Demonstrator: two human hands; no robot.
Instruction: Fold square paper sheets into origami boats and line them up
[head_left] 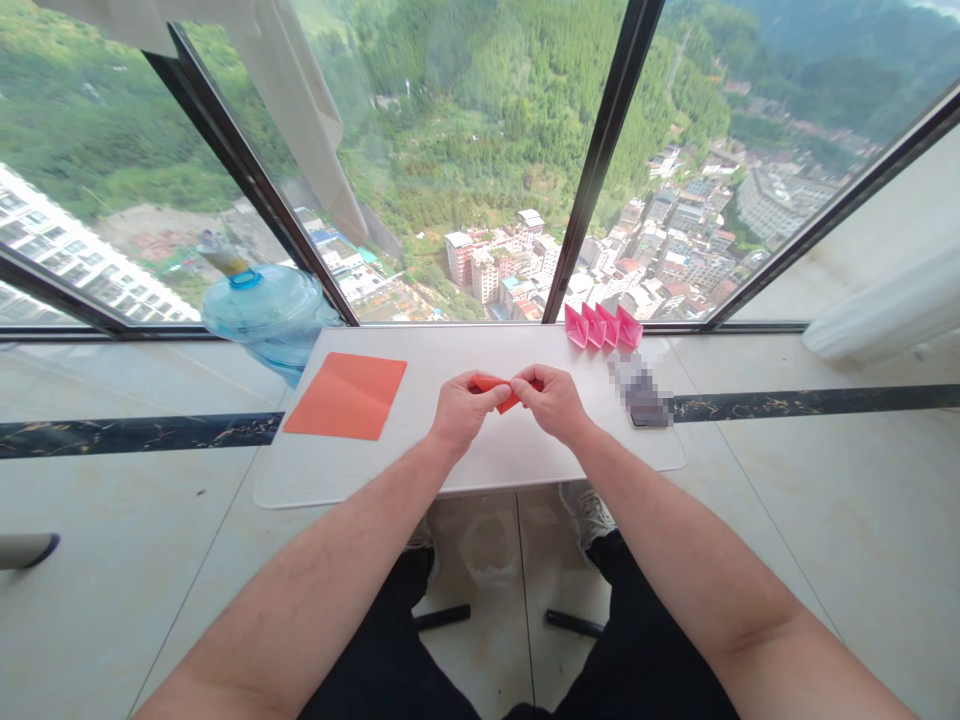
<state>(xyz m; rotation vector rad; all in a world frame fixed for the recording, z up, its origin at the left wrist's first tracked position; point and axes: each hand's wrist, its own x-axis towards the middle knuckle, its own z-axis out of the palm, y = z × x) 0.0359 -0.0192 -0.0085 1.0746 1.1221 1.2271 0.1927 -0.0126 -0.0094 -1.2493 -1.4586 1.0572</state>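
Between my hands, just above the low white table (420,465), is a small folded piece of orange paper (504,400). My left hand (463,405) pinches its left side, thumb on top. On the right side, my right hand (546,398) grips it the same way, and the two thumbs nearly meet at the middle. Parts of the paper are hidden behind my fingers. Left of my hands lies orange paper (349,395), flat on the table; whether it is one sheet or a stack I cannot tell.
Several pink folded paper shapes (602,327) stand in a row at the table's back right. A phone-like dark object (649,405), partly blurred out, lies near the right edge. A large blue water bottle (266,310) stands behind the left corner. Tall windows (600,150) rise behind the table.
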